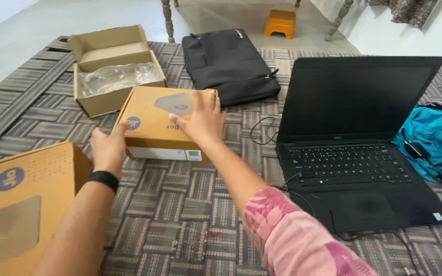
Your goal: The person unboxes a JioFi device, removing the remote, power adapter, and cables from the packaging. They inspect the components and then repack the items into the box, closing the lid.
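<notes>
Left hand: the left hand (107, 148) presses flat against the near-left corner of the orange box (162, 120), fingers spread and not curled, so it steadies the box from the side and does not grasp it. A black band (103, 179) sits on this wrist.
Right hand: the right hand (201, 120) lies palm-down on the lid, toward the right edge, fingers open and spread. It pushes or holds the lid from above (no clenching is visible), so together the two hands trap the box between side and top.
Box position: it rests on the woven mat (180, 204), closed, at about 12 o'clock from the person, just in front of both hands.
Open carton: at 11 o'clock, just beside the orange box, an open brown carton (113, 71) stands with its flaps up and clear plastic wrap (116, 77) inside.
Second box: at 8 o'clock, near the left arm, a bigger orange box (21, 204) of the same look stands, partly cut by the frame.
Bag: a black bag (228, 64) lies flat at 1 o'clock, behind the hands.
Laptop: an open black laptop (356, 148) is at 3 o'clock, screen dark, with a thin cable (264, 130) running to its left side.
Cloth: blue cloth (428, 140) lies at the far right.
Stool: a small orange stool (280, 23) stands far away on the floor.
</notes>
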